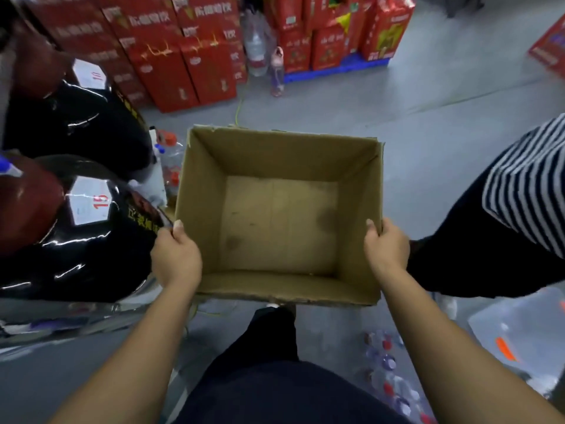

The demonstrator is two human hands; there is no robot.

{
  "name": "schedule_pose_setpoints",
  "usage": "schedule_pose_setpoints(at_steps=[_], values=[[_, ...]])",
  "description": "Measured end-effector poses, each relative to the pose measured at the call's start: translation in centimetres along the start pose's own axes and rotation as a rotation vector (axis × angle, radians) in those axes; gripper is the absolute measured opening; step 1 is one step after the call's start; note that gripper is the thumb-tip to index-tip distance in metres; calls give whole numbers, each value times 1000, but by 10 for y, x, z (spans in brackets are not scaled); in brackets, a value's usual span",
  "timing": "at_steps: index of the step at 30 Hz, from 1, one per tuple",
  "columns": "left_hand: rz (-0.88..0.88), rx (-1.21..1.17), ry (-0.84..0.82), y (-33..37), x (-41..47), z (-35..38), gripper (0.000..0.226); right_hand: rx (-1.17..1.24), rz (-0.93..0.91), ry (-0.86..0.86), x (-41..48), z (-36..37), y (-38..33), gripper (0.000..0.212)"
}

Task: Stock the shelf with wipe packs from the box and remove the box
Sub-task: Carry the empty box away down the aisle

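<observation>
We've got the box (275,154) held over the floor in front of us, bare bottom showing. Left hand (175,255) and right hand (386,249) each grip a side wall, thumbs hooked over the rim. Black jars (76,123) crowd our left hand, a person in stripes (526,185) stands close on the right, and red cartons (171,65) are stacked ahead.

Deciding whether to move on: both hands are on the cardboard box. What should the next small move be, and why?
Probably carry the box away over the grey floor ahead. Its inside shows only bare cardboard, nothing left to stock, and the left hand and right hand grip opposite walls.
</observation>
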State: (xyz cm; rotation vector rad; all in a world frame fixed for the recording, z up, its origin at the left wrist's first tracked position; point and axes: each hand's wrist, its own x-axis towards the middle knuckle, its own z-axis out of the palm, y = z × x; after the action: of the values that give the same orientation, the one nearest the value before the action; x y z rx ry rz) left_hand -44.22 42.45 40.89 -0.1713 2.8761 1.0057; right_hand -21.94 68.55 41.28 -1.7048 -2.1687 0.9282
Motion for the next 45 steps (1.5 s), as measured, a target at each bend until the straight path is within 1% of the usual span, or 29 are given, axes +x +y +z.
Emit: schedule_pose_setpoints(at_steps=[6,12,14,17,21,24,26,29,31,34,39,45], values=[[-5,-79,-12,77,53,43,43,12,0,45,91,1,-46,27],[65,-20,-31,161,104,85,43,21,65,113,179,-3,-79,32],[80,-36,-41,189,120,99,43,40,85,121,206,-7,-89,33],[92,-52,-40,231,140,124,43,65,69,149,254,-14,-104,36],[95,-113,-30,284,166,176,45,68,49,166,335,-24,-120,41],[125,-151,9,338,181,220,44,96,20,144,401,-43,-131,35],[136,-138,-4,379,186,244,43,73,10,165,443,-58,-134,34],[86,-164,-4,437,197,281,45,84,15,186,507,-75,-146,35],[76,-143,-6,466,208,305,46,70,28,197,545,-81,-154,37],[95,-129,-1,505,232,335,47,87,24,190,597,-84,-170,34],[120,-113,-9,578,293,382,45,116,40,197,691,-68,-206,37],[173,-110,-9,683,393,431,42,147,95,228,803,-46,-280,37]])
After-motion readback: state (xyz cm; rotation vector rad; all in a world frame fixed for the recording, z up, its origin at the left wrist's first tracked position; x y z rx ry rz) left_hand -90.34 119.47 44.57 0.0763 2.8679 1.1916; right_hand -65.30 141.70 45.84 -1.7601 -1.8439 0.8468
